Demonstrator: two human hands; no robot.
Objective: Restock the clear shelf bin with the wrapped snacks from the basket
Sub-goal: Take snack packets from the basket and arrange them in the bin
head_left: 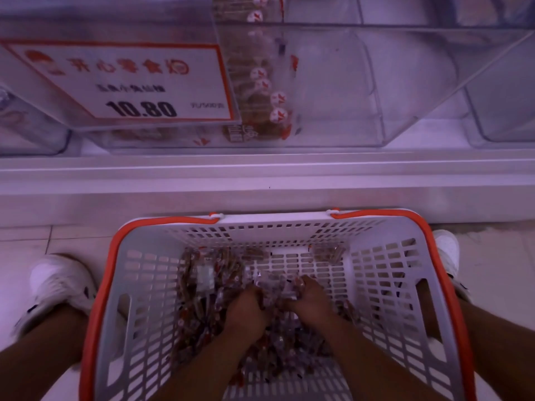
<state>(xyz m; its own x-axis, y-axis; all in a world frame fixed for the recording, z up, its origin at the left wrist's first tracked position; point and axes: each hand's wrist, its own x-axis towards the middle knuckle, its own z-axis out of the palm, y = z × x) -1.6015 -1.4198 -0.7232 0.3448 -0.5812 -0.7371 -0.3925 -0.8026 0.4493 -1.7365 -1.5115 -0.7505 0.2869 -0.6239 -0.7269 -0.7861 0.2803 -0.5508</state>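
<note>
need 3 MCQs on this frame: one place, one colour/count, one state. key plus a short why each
1. Where are both hands?
A. inside the basket
B. on the price sign
C. inside the shelf bin

2. What colour is the basket's rim?
A. blue
B. orange-red
C. green

3. What are the hands doing?
A. hanging open above the floor
B. gripping wrapped snacks
C. pressing flat on the shelf edge

Key: 1 A, the left hand and right hand sit low in the basket. 2 B, the rim runs orange-red around grey-white mesh. 3 B, fingers of both curl into the wrapped snacks; the clear shelf bin is untouched.
</note>
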